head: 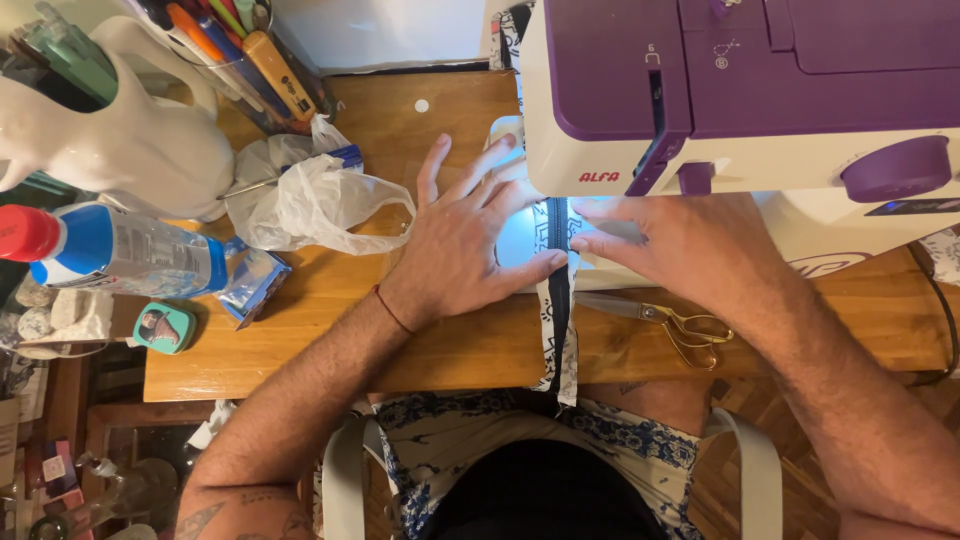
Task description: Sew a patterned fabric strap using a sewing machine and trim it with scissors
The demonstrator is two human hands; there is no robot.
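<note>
Wooden table (330, 340): sewing machine (740, 100) hides zipper strip's (558, 290) top.

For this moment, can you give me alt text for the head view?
Both hands, left hand and right hand, press a zippered fabric strip flat under a purple-and-white sewing machine on a wooden table; gold scissors lie nearby.

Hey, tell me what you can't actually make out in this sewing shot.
Head view only:
- Needle and presser foot: hidden under the sewing machine body.
- Scissors: blades partly covered by the right hand.
- Fabric under the left hand: washed out by the machine's light.
- Zipper lower end: drops behind the table edge.
</note>
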